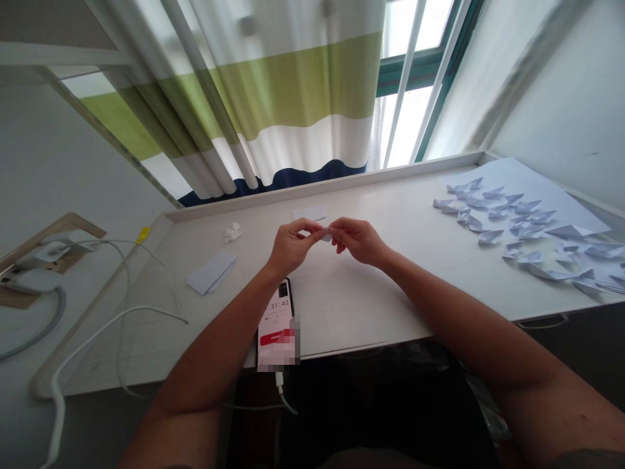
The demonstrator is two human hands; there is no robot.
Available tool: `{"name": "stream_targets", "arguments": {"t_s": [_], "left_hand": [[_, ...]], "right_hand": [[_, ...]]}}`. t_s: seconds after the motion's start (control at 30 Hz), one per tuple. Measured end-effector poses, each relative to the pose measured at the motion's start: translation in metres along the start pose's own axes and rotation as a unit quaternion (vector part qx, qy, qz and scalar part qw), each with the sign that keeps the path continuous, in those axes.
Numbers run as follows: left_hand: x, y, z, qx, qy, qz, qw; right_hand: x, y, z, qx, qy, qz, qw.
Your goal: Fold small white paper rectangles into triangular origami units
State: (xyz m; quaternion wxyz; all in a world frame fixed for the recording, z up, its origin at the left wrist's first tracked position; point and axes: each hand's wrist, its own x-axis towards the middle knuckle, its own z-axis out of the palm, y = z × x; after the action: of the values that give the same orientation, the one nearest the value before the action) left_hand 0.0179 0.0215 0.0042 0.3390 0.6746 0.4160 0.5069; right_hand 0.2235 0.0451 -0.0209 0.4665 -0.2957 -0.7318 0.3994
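Both my hands meet above the middle of the white desk, pinching a small piece of folded white paper (pixel 326 235) between the fingertips. My left hand (pixel 291 246) grips it from the left, thumb and forefinger closed. From the other side my right hand (pixel 359 240) holds it, the remaining fingers curled underneath. Much of the paper is hidden by the fingers, so its exact shape cannot be made out. Just beyond the hands lies a flat white paper slip (pixel 312 213). A stack of white paper slips (pixel 211 273) rests to the left of my left forearm.
Several folded paper pieces (pixel 497 213) cover the right of the desk (pixel 361 312), some on a large white sheet (pixel 525 179). A crumpled paper (pixel 233 232) sits at the left. A phone (pixel 277 326) with a cable lies at the front edge. Charging cables (pixel 122 312) cross the left side.
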Motion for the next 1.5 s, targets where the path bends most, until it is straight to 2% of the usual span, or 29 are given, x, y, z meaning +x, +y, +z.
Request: {"name": "stream_targets", "arguments": {"t_s": [0.1,0.2,0.4,0.67,0.87,1.03,1.27,1.5], "left_hand": [[0.0,0.002,-0.001,0.016,0.016,0.005,1.0],[0.001,0.001,-0.002,0.03,0.028,-0.001,0.999],[0.001,0.002,-0.001,-0.059,-0.004,-0.018,0.998],[0.001,0.003,0.002,-0.111,0.039,0.019,0.993],[-0.001,-0.001,0.001,-0.097,0.031,0.022,0.995],[-0.001,-0.001,-0.002,-0.065,0.023,0.033,0.997],[0.002,-0.002,-0.002,-0.099,0.014,0.023,0.995],[0.002,0.004,-0.002,-0.132,-0.002,-0.039,0.99]], "right_hand": [[0.001,0.002,0.001,0.031,0.018,0.01,0.999],[0.002,0.003,0.002,0.047,0.065,0.02,0.997],[0.003,-0.001,0.002,0.107,0.1,0.007,0.989],[0.003,-0.003,0.003,0.102,0.107,-0.03,0.989],[0.003,-0.003,0.0,0.093,0.109,-0.039,0.989],[0.001,-0.004,-0.002,0.062,0.082,-0.057,0.993],[-0.001,-0.009,-0.002,0.022,0.067,-0.06,0.996],[0.0,-0.01,0.0,0.08,0.078,-0.036,0.993]]}}
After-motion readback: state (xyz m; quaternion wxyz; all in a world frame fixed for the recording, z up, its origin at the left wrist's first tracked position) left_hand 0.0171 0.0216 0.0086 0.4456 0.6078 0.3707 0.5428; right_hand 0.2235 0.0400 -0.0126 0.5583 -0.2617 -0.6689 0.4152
